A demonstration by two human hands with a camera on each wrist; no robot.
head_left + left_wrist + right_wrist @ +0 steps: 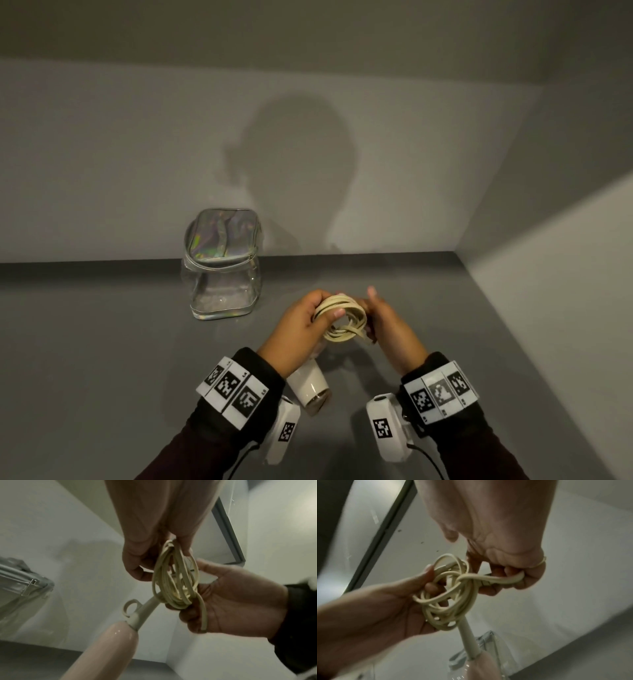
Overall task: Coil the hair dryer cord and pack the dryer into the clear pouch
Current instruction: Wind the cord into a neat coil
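Head view, lower centre: left hand [297, 327] and right hand [388, 323] hold the cream coiled cord [340, 318] above the white hair dryer [308, 385]; clear iridescent-lidded pouch [222, 265] stands upper left. Left wrist view: left fingers [137, 561] curl round the loops. Right wrist view: right fingers [518, 574] pinch the cord's end.

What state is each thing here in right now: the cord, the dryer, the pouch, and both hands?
cord: wound into a loose coil, held in the air between both hands.
dryer: hangs below the coil, not in the pouch.
pouch: upright on the table, nothing visible inside; whether its lid is zipped, I cannot tell.
left hand: grips the coil.
right hand: fingers curled round a loop of the cord's end.
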